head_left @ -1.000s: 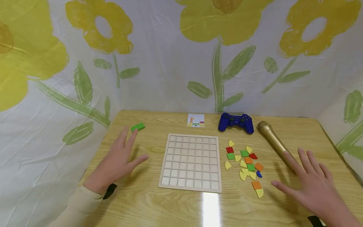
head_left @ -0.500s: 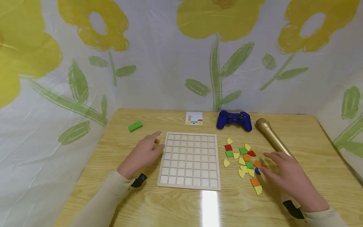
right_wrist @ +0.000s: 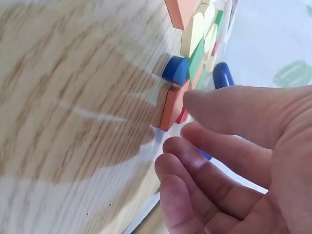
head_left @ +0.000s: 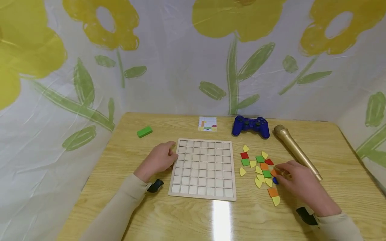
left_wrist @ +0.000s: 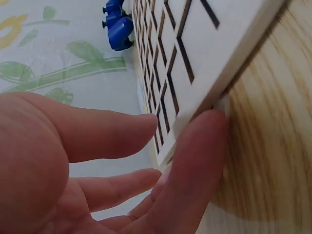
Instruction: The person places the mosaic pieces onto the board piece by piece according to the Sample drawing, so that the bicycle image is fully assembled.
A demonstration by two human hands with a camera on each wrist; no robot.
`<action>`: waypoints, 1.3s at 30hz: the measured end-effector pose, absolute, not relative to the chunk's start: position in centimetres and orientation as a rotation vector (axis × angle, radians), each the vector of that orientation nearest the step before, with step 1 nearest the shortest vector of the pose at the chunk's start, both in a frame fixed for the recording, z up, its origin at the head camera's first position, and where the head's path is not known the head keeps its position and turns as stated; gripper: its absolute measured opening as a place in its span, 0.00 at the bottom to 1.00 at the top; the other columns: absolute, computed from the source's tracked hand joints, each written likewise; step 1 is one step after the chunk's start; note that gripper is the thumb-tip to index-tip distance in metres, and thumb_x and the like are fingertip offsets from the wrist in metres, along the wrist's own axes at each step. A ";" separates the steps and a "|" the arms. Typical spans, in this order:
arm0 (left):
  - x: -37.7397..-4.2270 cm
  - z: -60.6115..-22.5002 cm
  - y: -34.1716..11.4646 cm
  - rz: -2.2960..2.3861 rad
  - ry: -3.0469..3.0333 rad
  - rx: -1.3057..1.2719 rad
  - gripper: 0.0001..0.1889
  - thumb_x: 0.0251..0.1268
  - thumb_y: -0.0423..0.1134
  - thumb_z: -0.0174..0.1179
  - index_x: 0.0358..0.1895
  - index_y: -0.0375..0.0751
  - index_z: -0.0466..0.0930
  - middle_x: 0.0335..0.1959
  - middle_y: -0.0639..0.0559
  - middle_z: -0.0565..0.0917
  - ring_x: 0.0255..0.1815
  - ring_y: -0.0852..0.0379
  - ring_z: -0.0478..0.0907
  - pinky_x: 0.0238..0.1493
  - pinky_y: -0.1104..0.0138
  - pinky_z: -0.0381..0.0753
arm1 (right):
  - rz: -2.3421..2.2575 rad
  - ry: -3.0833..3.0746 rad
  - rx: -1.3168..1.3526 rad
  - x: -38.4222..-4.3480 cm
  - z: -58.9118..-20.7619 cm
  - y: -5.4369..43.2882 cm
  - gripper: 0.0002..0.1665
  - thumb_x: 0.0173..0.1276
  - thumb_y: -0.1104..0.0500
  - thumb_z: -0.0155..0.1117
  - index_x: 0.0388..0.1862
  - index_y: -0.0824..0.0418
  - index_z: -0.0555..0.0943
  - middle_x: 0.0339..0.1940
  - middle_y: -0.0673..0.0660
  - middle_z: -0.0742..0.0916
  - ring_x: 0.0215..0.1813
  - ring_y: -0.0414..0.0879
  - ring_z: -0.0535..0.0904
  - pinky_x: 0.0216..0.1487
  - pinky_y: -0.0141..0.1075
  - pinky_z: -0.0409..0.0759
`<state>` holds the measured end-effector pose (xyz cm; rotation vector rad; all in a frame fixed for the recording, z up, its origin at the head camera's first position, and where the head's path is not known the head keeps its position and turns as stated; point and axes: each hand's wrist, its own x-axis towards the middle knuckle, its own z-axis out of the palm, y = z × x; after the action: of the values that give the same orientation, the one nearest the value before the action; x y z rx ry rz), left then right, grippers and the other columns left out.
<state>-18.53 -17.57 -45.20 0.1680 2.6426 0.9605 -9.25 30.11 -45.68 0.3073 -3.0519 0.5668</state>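
My left hand (head_left: 158, 159) is at the left edge of the wooden grid board (head_left: 203, 169). Its fingertips touch or nearly touch the rim; the left wrist view shows one fingertip low against the board's side, with a gap between the digits. Over the tiles, my right hand (head_left: 301, 180) reaches down to an orange square tile (right_wrist: 173, 107). The thumb tip overlaps this tile, while the curved fingers stay apart from the thumb; contact is unclear. Beside it lies a blue rounded tile (right_wrist: 175, 69). Several yellow quarter-round tiles (head_left: 258, 182), plus green tiles (head_left: 260, 159) and red tiles (head_left: 244, 155), lie around.
A gold microphone (head_left: 297, 150) lies beyond the right hand. At the back are a blue game controller (head_left: 251, 126) and a small printed pattern card (head_left: 207, 124). A green block (head_left: 144, 132) sits at the back left. Flowered cloth (head_left: 169, 67) rises behind the table.
My left hand has come away from the green block and moved right to the board's edge. My right hand has moved from beside the microphone to the orange tile, its fingers drawing in.
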 end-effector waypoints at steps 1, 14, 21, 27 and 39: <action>-18.5 -45.2 -17.6 0.962 2.635 0.166 0.35 0.79 0.39 0.61 0.84 0.37 0.63 0.45 0.45 0.83 0.25 0.56 0.83 0.29 0.65 0.83 | 0.563 -3.059 0.306 -9.3 -45.7 30.1 0.16 0.69 0.59 0.78 0.53 0.64 0.90 0.45 0.58 0.90 0.42 0.50 0.86 0.39 0.44 0.86; -18.2 -45.3 -17.1 1.003 2.586 0.160 0.36 0.77 0.34 0.64 0.84 0.39 0.64 0.37 0.45 0.78 0.27 0.54 0.84 0.29 0.65 0.89 | 0.573 -3.068 0.306 -9.7 -45.8 30.1 0.14 0.68 0.61 0.78 0.50 0.63 0.91 0.43 0.56 0.89 0.42 0.49 0.86 0.39 0.43 0.86; -18.0 -45.4 -17.2 1.013 2.586 0.213 0.36 0.76 0.32 0.63 0.85 0.40 0.63 0.34 0.46 0.78 0.25 0.54 0.84 0.28 0.64 0.89 | 0.564 -3.091 0.286 -9.8 -45.9 30.2 0.15 0.69 0.58 0.78 0.52 0.63 0.91 0.40 0.54 0.88 0.40 0.45 0.82 0.37 0.40 0.82; -18.2 -45.4 -17.5 1.021 2.578 0.199 0.38 0.76 0.33 0.63 0.86 0.40 0.62 0.35 0.47 0.78 0.25 0.55 0.84 0.28 0.65 0.88 | 0.585 -3.091 0.293 -10.2 -45.9 29.9 0.15 0.68 0.57 0.79 0.50 0.63 0.91 0.40 0.53 0.89 0.40 0.45 0.84 0.38 0.40 0.83; -18.3 -45.4 -17.7 1.121 2.469 0.141 0.39 0.76 0.32 0.62 0.87 0.42 0.59 0.37 0.45 0.79 0.26 0.54 0.82 0.28 0.63 0.90 | 0.600 -3.110 0.254 -10.2 -45.3 29.7 0.14 0.67 0.57 0.78 0.48 0.62 0.92 0.42 0.55 0.91 0.43 0.51 0.86 0.42 0.48 0.86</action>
<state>-18.29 -17.69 -45.44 0.1408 2.4687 1.1206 -10.23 29.66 -45.29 0.2535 -3.1099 0.6000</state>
